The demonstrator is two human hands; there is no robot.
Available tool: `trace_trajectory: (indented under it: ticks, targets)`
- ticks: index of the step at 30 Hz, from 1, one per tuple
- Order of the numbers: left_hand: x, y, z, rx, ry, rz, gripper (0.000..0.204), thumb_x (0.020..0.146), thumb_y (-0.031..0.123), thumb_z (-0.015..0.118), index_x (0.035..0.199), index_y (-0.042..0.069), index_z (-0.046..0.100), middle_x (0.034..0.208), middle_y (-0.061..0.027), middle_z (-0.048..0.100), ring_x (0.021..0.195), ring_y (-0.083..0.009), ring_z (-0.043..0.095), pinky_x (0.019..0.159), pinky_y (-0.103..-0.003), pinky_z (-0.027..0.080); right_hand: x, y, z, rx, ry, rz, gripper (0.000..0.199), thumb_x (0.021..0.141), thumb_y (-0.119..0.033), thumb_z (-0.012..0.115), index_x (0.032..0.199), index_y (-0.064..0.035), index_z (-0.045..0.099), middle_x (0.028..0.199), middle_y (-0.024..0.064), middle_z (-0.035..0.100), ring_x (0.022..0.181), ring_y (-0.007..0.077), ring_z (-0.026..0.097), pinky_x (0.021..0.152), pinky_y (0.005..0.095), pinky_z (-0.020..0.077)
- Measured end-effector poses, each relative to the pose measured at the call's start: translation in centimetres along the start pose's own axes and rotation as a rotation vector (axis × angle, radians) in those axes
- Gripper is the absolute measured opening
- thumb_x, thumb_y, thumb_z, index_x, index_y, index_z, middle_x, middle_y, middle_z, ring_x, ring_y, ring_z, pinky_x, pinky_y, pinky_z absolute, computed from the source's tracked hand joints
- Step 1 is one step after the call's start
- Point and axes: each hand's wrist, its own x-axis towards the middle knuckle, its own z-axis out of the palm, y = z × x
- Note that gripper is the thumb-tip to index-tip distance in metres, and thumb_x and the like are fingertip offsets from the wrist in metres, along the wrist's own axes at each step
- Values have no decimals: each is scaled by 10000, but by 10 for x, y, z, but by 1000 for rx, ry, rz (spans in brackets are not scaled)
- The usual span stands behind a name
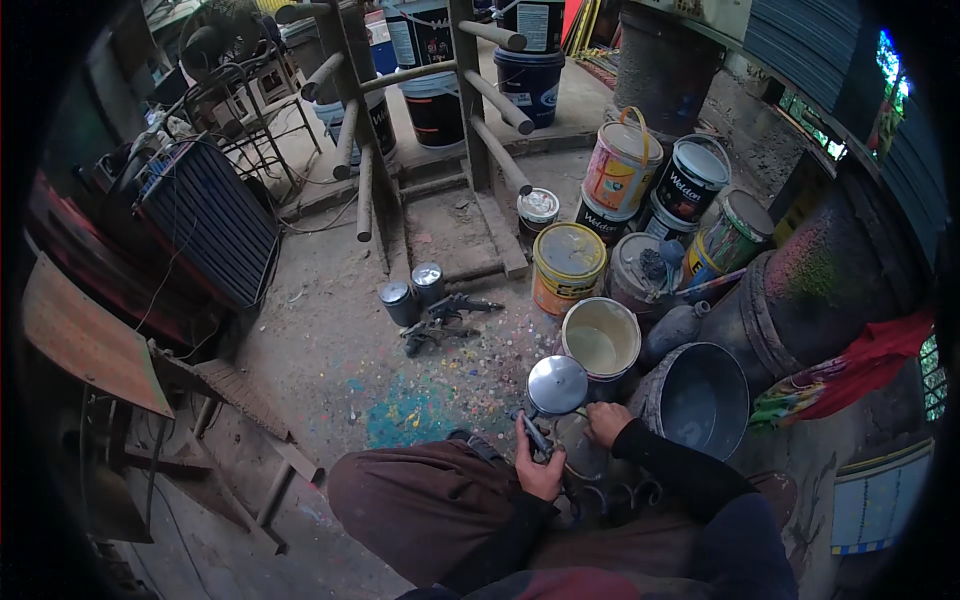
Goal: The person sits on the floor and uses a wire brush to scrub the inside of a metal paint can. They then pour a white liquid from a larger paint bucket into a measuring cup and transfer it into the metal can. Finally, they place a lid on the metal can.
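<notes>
My left hand (539,470) is wrapped round a dark spray gun (537,436), low in front of my lap. A round silver cup with a lid (557,386) sits just beyond the gun; whether it is joined to it I cannot tell. My right hand (605,424) is closed beside that cup, its fingers pinched on something thin and hard to make out. Farther off on the floor lie more dark spray guns (445,325). Two silver metal cups (412,294) stand behind them.
An open paint bucket (598,375) with cloudy liquid and a dark bucket (657,398) of greyish liquid stand close on my right. Several paint cans (568,282) crowd behind them. A wooden frame (470,110) rises ahead; a ribbed dark panel (210,222) leans at left.
</notes>
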Motion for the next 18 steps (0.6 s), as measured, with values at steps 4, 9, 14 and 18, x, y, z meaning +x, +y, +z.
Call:
trace_trajectory:
  ticks: [4, 9, 14, 18]
  targets:
    - [-1, 2, 2, -6, -8, -14, 809, 759, -30, 577, 1472, 92, 213, 1015, -85, 517, 759, -134, 570, 649, -276, 521, -4, 26, -27, 25, 111, 109, 210, 721, -198, 632, 778, 4, 631, 806, 216, 650, 800, 392, 640, 740, 475, 521]
    - [-3, 7, 4, -22, -10, -55, 822, 744, -7, 593, 1470, 83, 219, 1044, -103, 532, 814, -147, 567, 693, -281, 503, -13, 46, -39, 22, 125, 158, 234, 723, -204, 612, 756, 25, 648, 777, 242, 634, 795, 415, 629, 754, 474, 510]
    - [-5, 33, 7, -86, 0, -204, 843, 709, 8, 619, 1460, 70, 242, 1056, -107, 548, 891, -150, 536, 786, -275, 459, -21, 56, -51, 88, 166, 242, 216, 715, -177, 629, 757, 35, 643, 758, 255, 622, 800, 409, 624, 753, 466, 505]
    - [-4, 17, 1, -59, 30, -97, 842, 710, 1, 616, 1460, 80, 243, 1011, -81, 540, 852, -142, 522, 770, -266, 449, -21, 37, -64, 178, 205, 187, 160, 730, -121, 612, 768, 27, 659, 785, 254, 636, 800, 401, 639, 748, 462, 518]
